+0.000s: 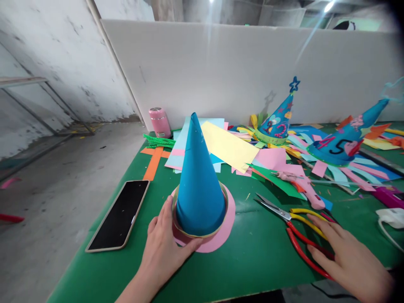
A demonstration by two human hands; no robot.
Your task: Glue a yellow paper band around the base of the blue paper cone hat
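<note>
Blue cone (200, 189): smooth rolled paper, stood upright, ringed by flat pink paper (229, 212).
My left hand (168, 237): held the cone's base between spread thumb and fingers.
My right hand (344, 254): parted fingers lay over metal, red-and-yellow-handled scissors (286, 216).

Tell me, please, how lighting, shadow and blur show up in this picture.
In the head view, bright overhead lights send pale streaks down across the white board; the star-topped hat casts a soft shadow there; the frame's right corners fall dark; the right hand softens toward the wrist, while the blue cone looks fairly clear.
</note>
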